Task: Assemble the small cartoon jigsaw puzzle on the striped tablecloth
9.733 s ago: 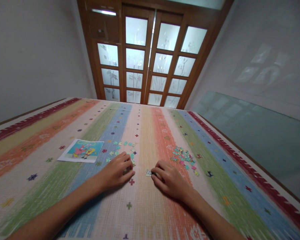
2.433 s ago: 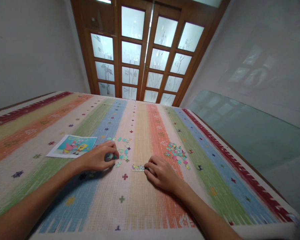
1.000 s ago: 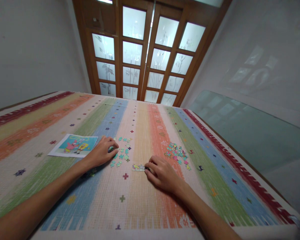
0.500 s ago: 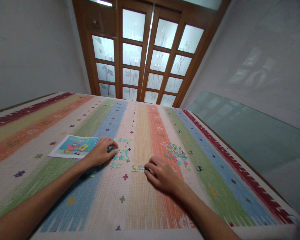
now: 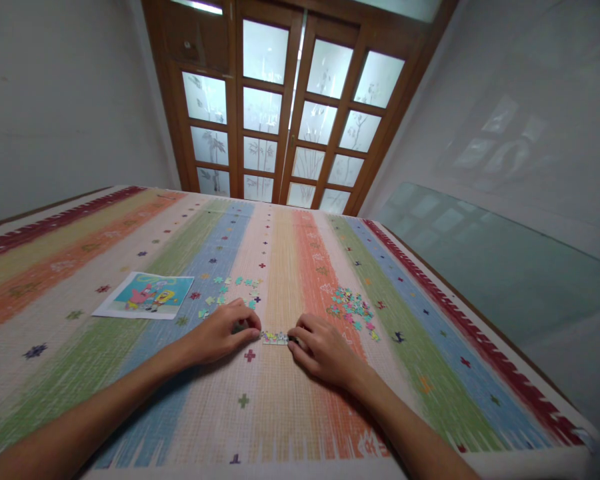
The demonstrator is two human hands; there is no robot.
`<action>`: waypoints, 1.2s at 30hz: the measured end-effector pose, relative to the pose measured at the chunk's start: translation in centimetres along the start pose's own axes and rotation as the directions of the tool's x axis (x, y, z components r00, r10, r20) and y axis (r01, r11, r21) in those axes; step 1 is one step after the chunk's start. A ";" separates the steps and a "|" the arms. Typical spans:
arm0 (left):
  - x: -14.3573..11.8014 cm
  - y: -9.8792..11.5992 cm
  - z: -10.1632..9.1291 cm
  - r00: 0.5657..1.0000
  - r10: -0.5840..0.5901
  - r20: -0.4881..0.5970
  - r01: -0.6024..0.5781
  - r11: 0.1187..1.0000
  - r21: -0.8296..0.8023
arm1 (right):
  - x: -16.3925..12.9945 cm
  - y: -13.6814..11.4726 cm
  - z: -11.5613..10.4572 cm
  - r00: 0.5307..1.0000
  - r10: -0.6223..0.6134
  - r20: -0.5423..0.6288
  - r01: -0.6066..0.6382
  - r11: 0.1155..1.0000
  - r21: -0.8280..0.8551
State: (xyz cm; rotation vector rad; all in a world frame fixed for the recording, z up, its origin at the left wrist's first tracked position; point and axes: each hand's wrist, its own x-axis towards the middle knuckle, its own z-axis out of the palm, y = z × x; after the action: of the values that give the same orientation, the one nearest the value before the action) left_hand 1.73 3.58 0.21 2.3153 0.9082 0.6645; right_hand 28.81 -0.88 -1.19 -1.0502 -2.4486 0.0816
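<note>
A short strip of joined jigsaw pieces (image 5: 275, 338) lies on the striped cloth between my two hands. At its left end, my left hand (image 5: 227, 331) has thumb and fingertips pinched together; whatever is between them is hidden. My right hand (image 5: 323, 347) is closed at the right end of the strip, its thumb and fingers on the edge there. Beyond my left hand, loose teal jigsaw pieces (image 5: 240, 281) are spread out, some of them partly covered by that hand. A heap of mixed jigsaw pieces (image 5: 353, 307) sits past my right hand.
A printed cartoon picture (image 5: 147, 295) lies flat on the left. The striped tablecloth (image 5: 285, 400) covers the table. Behind the table stand wooden doors with frosted panes (image 5: 263, 110), and a glass panel (image 5: 480, 240) leans along the right wall.
My left hand has moved right and nearer, from the teal pieces to the left end of the strip. More loose pieces now show behind it. My right hand stays in place.
</note>
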 end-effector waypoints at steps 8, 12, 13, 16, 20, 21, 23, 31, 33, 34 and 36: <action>-0.1 0.2 0.5 0.999 0.049 0.010 -0.049 0.999 0.023 | 0.0 -0.1 0.0 1.000 -0.007 0.002 0.007 1.000 -0.005; -0.2 0.3 0.7 0.994 0.094 0.051 -0.097 0.993 0.060 | 0.0 0.0 -0.1 1.000 -0.005 0.003 0.005 1.000 -0.014; -0.2 0.3 0.7 0.994 0.102 0.049 -0.105 0.992 0.068 | 0.0 0.0 -0.1 1.000 -0.005 0.003 0.005 1.000 -0.015; -0.3 0.4 0.8 0.992 0.120 0.049 -0.123 0.989 0.080 | -0.1 0.1 0.0 1.000 -0.012 0.002 0.012 1.000 -0.011; -0.4 0.5 1.0 0.990 0.137 0.037 -0.141 0.984 0.112 | -0.2 0.2 0.2 1.000 -0.004 -0.004 0.004 1.000 -0.006; -0.5 0.5 1.0 0.989 0.145 0.031 -0.148 0.982 0.121 | -0.2 0.2 0.3 1.000 0.001 -0.006 -0.001 1.000 -0.002; -0.5 0.4 1.1 0.986 0.166 0.030 -0.168 0.977 0.132 | -0.2 0.2 0.2 1.000 0.011 -0.011 -0.011 1.000 0.019; -0.6 0.1 1.3 0.978 0.208 0.027 -0.209 0.960 0.184 | -0.2 0.7 -0.6 0.998 0.070 0.002 -0.069 0.979 0.191; -0.7 0.0 1.3 0.979 0.202 0.021 -0.202 0.960 0.194 | -0.1 0.9 -0.8 0.996 0.086 0.010 -0.087 0.978 0.189; -0.7 0.0 1.3 0.979 0.201 0.016 -0.200 0.959 0.199 | -0.1 0.9 -0.9 0.995 0.095 0.016 -0.096 0.979 0.180; -0.8 -0.1 1.4 0.979 0.204 0.012 -0.203 0.958 0.204 | 0.0 1.0 -1.1 0.994 0.106 0.032 -0.110 0.979 0.169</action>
State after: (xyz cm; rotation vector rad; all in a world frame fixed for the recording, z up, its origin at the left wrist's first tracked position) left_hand 1.98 2.64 -1.04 2.6173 0.7792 0.6938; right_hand 30.00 -0.31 -0.51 -1.1099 -2.3553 0.3348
